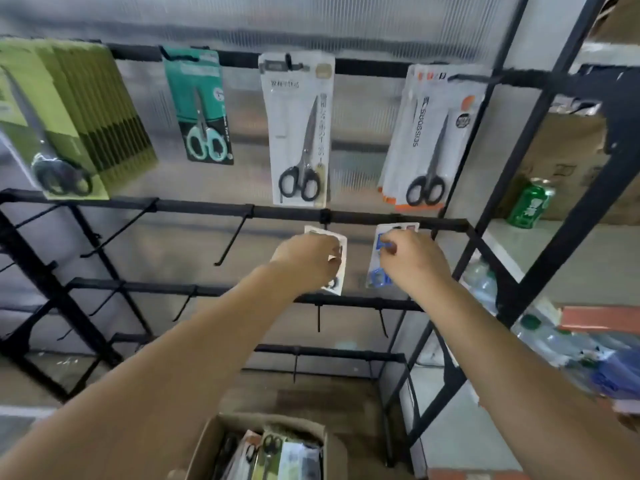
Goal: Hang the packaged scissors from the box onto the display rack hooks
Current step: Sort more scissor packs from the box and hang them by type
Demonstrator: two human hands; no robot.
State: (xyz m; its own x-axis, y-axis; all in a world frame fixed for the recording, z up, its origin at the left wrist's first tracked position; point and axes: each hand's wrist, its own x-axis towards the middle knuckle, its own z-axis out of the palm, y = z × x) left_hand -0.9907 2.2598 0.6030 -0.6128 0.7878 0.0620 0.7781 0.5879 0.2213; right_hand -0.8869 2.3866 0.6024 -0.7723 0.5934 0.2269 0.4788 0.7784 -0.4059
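My left hand [308,261] grips a white scissors pack [337,268] just under the second bar [242,211] of the black display rack. My right hand [412,258] pinches a pack of blue-handled scissors [379,265] beside it, its top edge at the same bar. Whether either pack sits on a hook is hidden by my hands. On the top bar hang green packs [69,116], a teal pack [199,105], a white pack [299,129] and orange-trimmed packs [433,136]. The cardboard box [214,441] of packaged scissors stands below, between my forearms.
Bare black hooks [232,244] stick out from the lower bars to the left and below my hands. A shelving unit on the right holds a green can [530,202], plastic bottles [481,282] and cardboard boxes [561,150]. A ribbed translucent wall lies behind the rack.
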